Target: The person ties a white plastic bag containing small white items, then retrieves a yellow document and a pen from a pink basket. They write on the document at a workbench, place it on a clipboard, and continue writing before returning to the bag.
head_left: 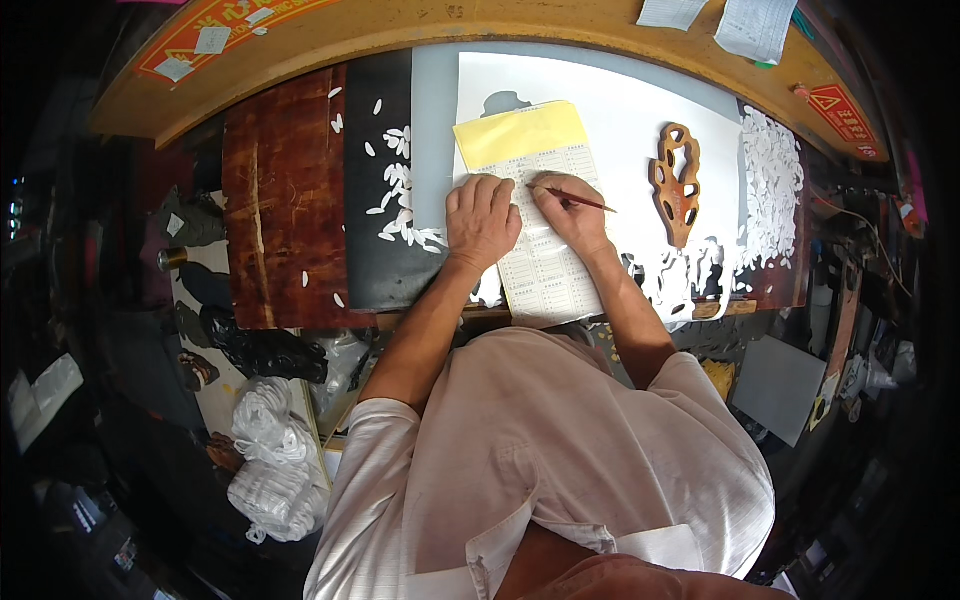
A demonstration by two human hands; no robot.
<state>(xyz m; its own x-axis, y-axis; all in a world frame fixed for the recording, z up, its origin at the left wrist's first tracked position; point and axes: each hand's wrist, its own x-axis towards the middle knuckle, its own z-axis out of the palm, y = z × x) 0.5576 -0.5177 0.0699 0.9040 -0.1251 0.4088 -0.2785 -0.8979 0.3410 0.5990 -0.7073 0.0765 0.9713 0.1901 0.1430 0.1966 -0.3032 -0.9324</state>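
Observation:
A long printed form [545, 268] with small ruled boxes and a yellow top part [528, 132] lies on a white sheet [620, 110] in front of me. My left hand [482, 222] rests flat on the form's left edge, fingers stretched out and holding nothing. In my right hand [574, 222] a thin dark red pen [590, 202] is pinched, its writing end hidden by the fingers over the upper rows of boxes. To the right of that hand lies a brown cutting die [682, 200] with several rounded openings, apart from both hands.
Small white oval cut-outs [398, 180] are scattered left of the form; a larger heap [770, 190] covers the right end. Cut-out white offcuts [690, 280] lie along the near edge. A yellow machine beam [390, 30] arches across the far side. Bundled white pieces [275, 460] sit lower left.

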